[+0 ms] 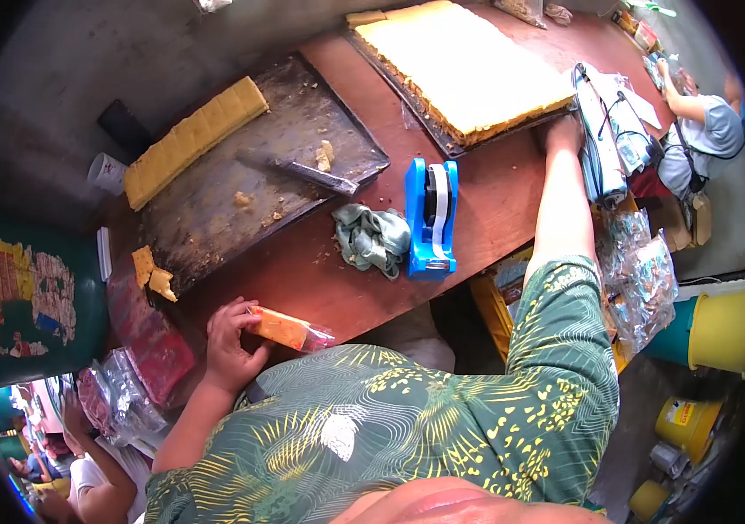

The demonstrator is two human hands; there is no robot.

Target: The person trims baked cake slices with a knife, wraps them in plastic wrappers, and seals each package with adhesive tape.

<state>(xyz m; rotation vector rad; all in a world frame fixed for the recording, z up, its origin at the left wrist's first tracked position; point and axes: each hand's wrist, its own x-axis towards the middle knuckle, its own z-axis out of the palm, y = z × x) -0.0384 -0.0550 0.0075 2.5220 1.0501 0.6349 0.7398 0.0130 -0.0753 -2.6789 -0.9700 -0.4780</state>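
Observation:
My left hand (234,339) is closed on a cake slice (278,327) in a clear plastic wrapper, near the table's front edge. My right hand (563,134) reaches far over the table, between the corner of a tray of yellow sheet cake (464,65) and a long white device with a black cord (597,144). Its fingers are hidden, so I cannot see whether they hold anything. A blue tape dispenser (430,262) and a crumpled grey-green cloth (372,240) lie between the hands.
A dark baking tray (259,188) carries a row of cut cake (198,140), crumbs and a flat blade (320,177). Broken cake pieces (154,274) lie by its corner. Plastic packets (643,279) hang at right near yellow buckets (721,332). Other people (708,131) sit at both sides.

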